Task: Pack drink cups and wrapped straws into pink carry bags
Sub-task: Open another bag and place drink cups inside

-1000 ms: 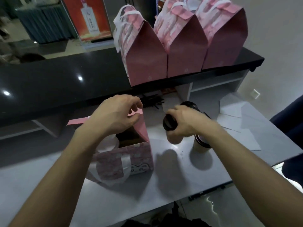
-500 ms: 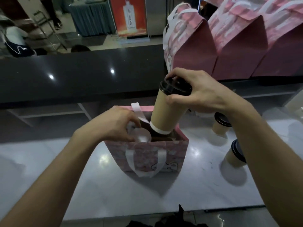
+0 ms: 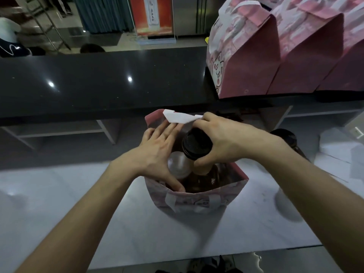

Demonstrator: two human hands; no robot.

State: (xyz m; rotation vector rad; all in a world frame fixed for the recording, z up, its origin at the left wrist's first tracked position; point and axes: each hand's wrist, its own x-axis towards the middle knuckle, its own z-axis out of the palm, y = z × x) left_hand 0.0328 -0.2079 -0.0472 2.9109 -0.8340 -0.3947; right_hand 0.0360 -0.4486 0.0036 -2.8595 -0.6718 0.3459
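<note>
Cup (image 3: 197, 144) gripped by right hand (image 3: 226, 140), inside bag (image 3: 197, 201) rim

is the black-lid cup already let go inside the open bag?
No: the right hand grips the black-lidded cup by its top, above the open pink carry bag.

Matt pink paper bag (image 3: 197, 201), glossy black plastic cup lid (image 3: 196, 143), polished dark stone counter (image 3: 98, 81).
</note>
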